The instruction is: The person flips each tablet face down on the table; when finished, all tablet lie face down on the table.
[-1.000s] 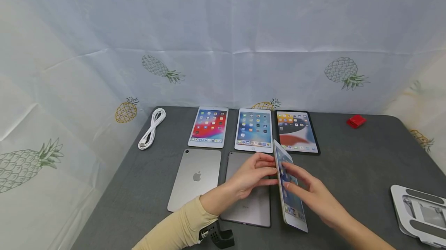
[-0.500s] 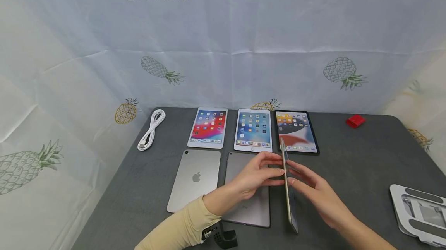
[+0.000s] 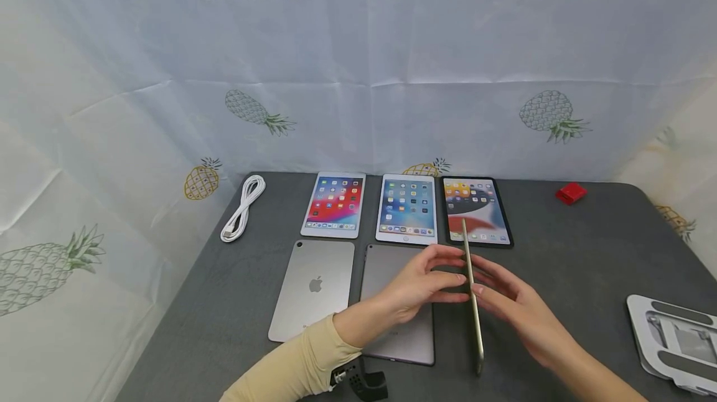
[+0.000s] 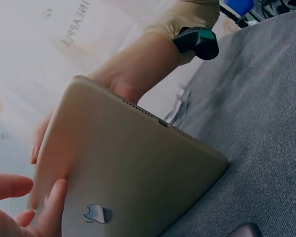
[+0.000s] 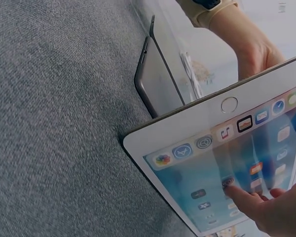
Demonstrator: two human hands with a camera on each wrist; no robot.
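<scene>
A tablet with a white front (image 5: pixel 180 126) and a gold back (image 4: pixel 133 173) stands on a long edge on the table. The head view shows it almost edge-on. My left hand (image 3: pixel 426 280) has its fingertips against the back. On the other side, my right hand (image 3: pixel 518 308) touches the screen; in the right wrist view its thumb (image 5: pixel 241 200) lies over the icons. The fingers of both hands are extended to the tablet, which stands between them. Beneath my left hand lies a dark grey tablet (image 3: pixel 400 340), back up and partly covered.
A silver tablet (image 3: pixel 313 290) lies face down at left. Three lit tablets form the back row: red-blue (image 3: pixel 336 203), blue (image 3: pixel 407 209) and black-framed (image 3: pixel 476 203). A coiled white cable (image 3: pixel 243 206), a red object (image 3: pixel 571 193) and a folded metal stand (image 3: pixel 674 343) lie around them.
The tablet between my hands has turned from showing its screen at a slant to edge-on, and has shifted slightly right. Both hands moved slightly right with it. The other tablets stayed put.
</scene>
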